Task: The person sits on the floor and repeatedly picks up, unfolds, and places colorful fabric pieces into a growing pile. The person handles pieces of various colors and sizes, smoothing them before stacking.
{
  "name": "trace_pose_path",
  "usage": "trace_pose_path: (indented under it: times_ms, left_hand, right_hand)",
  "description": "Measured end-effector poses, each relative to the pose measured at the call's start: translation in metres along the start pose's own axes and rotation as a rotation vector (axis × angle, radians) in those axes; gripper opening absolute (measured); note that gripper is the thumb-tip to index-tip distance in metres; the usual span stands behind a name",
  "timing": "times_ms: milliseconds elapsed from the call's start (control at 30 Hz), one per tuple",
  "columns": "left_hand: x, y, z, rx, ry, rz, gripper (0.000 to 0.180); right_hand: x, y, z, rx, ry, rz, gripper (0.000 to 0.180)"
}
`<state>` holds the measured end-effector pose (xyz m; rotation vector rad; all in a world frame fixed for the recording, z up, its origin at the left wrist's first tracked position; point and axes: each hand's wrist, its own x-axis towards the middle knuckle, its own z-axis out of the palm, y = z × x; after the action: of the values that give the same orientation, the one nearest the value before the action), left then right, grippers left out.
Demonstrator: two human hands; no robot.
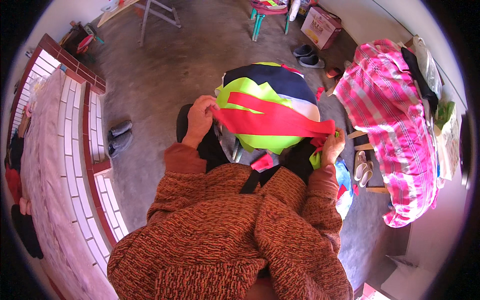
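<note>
Sitting over a bare concrete floor (180, 65), a person in a rust-coloured knit sweater (235, 235) worked above a rounded heap of cloth pieces (267, 107) in neon yellow, navy, white and red, piled on the lap. Across it ran a red fabric strip (272, 120), pulled taut. The left hand (200, 120) gripped one end, fingers closed; the right hand (332, 147) pinched the other, along with a green scrap. Judging by the heap, much cloth remained unhandled. A pink checked bundle (390, 125) lay well right.
</note>
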<state>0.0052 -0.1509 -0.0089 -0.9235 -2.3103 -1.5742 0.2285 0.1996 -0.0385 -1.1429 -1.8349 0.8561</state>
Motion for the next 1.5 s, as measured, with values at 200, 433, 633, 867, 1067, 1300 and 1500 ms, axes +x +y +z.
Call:
trace_pose_path:
  times_ms: [200,433,633,867,1067,1300,1500]
  left_hand:
    - [0.004,-0.002,0.011,0.017,0.071,-0.101,0.012]
    - [0.023,-0.003,0.041,0.306,-0.124,-0.27,0.037]
    - [0.026,-0.011,0.046,0.206,-0.111,-0.318,0.036]
    - [0.028,-0.015,0.042,-0.043,0.019,-0.283,0.023]
    - [0.025,0.01,0.017,-0.469,0.081,-0.322,0.012]
    - [-0.01,0.012,0.0,-0.462,-0.032,-0.506,0.011]
    - [-0.023,-0.017,0.014,-0.368,-0.253,-0.711,0.053]
  right_hand:
    - [-0.003,-0.014,-0.003,-0.046,-0.014,-0.011,0.013]
    - [0.002,0.003,0.004,-0.1,0.069,-0.134,0.012]
    - [0.001,-0.002,0.0,-0.025,0.002,-0.02,0.008]
    - [-0.004,-0.017,-0.002,-0.061,0.012,-0.043,0.008]
    - [-0.008,-0.022,-0.003,-0.16,0.061,-0.144,0.013]
    - [-0.01,-0.024,-0.001,-0.111,0.073,-0.13,0.011]
    - [-0.008,-0.02,0.002,-0.079,0.07,-0.115,0.009]
